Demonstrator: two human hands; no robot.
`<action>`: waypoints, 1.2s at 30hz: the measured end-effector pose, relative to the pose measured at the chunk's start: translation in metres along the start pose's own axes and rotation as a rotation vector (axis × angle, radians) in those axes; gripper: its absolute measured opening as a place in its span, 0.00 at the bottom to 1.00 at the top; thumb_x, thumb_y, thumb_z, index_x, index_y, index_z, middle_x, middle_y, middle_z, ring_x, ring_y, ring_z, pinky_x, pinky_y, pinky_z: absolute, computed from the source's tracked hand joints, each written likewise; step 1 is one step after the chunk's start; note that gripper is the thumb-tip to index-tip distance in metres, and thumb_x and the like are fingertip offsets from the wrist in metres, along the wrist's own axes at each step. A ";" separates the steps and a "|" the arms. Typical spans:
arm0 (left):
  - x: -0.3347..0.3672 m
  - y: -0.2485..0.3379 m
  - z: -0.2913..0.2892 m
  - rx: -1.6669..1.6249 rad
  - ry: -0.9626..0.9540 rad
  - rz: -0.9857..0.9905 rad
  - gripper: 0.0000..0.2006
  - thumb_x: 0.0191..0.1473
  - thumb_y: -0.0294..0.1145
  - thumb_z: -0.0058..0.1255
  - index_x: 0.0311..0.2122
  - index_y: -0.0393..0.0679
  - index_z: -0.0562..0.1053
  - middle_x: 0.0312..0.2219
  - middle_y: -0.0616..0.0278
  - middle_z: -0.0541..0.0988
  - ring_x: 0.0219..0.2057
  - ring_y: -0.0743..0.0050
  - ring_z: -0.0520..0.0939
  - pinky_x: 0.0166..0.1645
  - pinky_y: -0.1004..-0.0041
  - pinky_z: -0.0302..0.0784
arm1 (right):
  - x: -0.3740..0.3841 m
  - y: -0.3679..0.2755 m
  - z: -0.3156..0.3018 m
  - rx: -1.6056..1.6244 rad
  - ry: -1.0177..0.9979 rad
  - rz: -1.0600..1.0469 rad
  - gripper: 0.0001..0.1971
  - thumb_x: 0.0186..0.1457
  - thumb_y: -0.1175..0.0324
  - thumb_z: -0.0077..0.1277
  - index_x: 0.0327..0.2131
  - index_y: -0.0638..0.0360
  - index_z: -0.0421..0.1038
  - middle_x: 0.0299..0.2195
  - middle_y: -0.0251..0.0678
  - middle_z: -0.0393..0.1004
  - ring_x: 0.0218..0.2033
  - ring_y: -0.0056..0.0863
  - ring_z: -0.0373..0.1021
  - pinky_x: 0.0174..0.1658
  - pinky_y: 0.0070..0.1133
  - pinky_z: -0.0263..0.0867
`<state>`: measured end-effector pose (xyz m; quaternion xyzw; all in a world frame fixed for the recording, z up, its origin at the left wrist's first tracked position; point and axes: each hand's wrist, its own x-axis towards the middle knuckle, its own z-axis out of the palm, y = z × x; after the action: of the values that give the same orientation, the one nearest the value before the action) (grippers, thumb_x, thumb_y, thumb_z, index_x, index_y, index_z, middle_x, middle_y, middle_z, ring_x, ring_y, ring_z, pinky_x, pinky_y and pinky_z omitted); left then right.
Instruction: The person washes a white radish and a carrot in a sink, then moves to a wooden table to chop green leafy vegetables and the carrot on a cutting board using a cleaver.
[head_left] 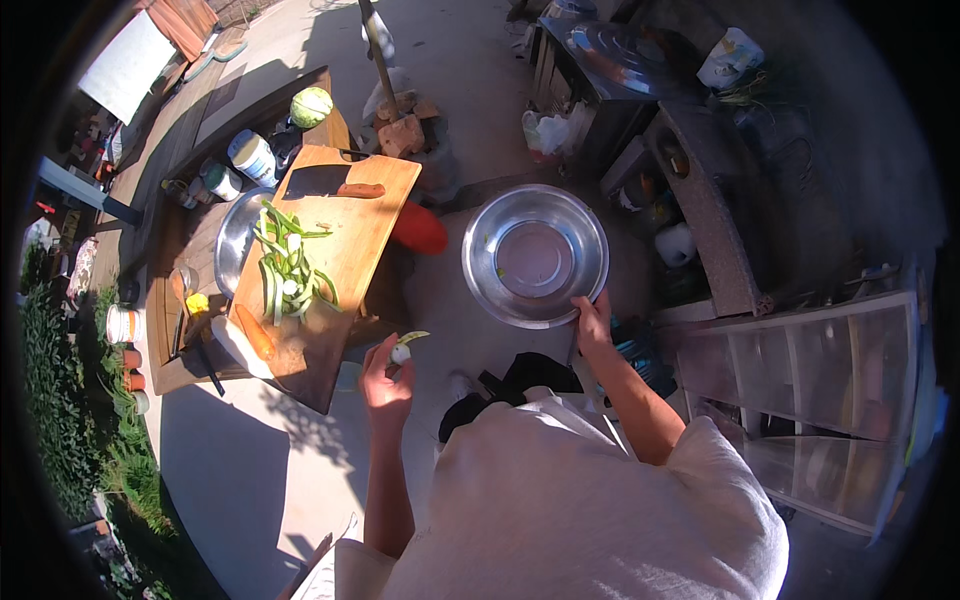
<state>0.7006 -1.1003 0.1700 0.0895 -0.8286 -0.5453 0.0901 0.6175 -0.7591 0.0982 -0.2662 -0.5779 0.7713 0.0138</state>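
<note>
My left hand (384, 390) is closed on a small white and green vegetable piece (401, 353), too small to tell its kind. With its fingers at the near right rim, my right hand (594, 324) grips a wide metal basin (488, 225). Inside the basin there are a few tiny green bits. Left of the basin, a wooden cutting board (375, 215) carries long green vegetable strips (285, 265). A cleaver (318, 182) with a wooden handle lies at the board's far end. Near its closer end are a carrot (256, 333) and a long white vegetable (237, 345).
Under the board stands a wooden table (166, 375) with a metal bowl (230, 240), several jars and a pale green cabbage (311, 107). A red rounded object (420, 229) is beside the board. To the right are a stove (625, 55) and a clear-fronted cabinet (800, 365).
</note>
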 end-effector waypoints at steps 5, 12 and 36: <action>0.090 0.029 0.070 -0.047 -0.233 0.124 0.20 0.49 0.16 0.53 0.50 0.35 0.73 0.43 0.55 0.75 0.41 0.72 0.80 0.42 0.76 0.79 | 0.021 -0.009 0.001 -0.163 -0.045 -0.337 0.22 0.51 0.75 0.47 0.52 0.62 0.62 0.41 0.38 0.71 0.41 0.27 0.68 0.46 0.24 0.66; 0.188 0.032 0.204 0.283 -0.407 0.359 0.20 0.41 0.18 0.55 0.45 0.35 0.75 0.40 0.46 0.77 0.40 0.50 0.80 0.43 0.65 0.78 | 0.083 -0.051 -0.001 -0.260 -0.155 -0.350 0.23 0.53 0.76 0.46 0.54 0.65 0.61 0.41 0.38 0.71 0.39 0.24 0.68 0.44 0.22 0.66; 0.281 0.015 0.211 0.843 -0.222 0.099 0.08 0.51 0.29 0.46 0.38 0.40 0.71 0.32 0.51 0.77 0.40 0.51 0.79 0.39 0.58 0.77 | 0.195 -0.082 0.116 -0.171 -0.505 -0.151 0.22 0.53 0.80 0.43 0.54 0.65 0.61 0.44 0.34 0.70 0.44 0.21 0.65 0.51 0.18 0.60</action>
<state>0.3755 -0.9766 0.1164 0.0194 -0.9866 -0.1610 -0.0181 0.3773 -0.7701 0.1163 -0.0218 -0.6443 0.7585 -0.0956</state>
